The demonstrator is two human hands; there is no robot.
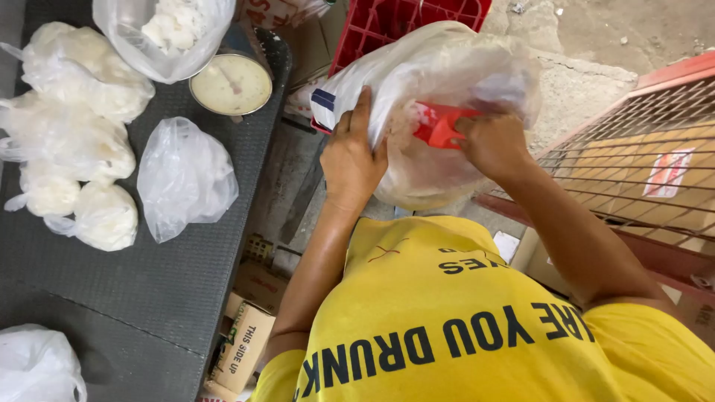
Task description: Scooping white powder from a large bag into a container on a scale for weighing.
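A: The large translucent plastic sack of white powder (439,112) bulges against a red plastic crate (387,22), beside the dark table (149,298). Heavy, I judge, and slack.

B: The left hand (351,160) is clamped on its soft mouth edge; the right hand (491,141) is closed around a small red plastic scoop (439,125) inside.
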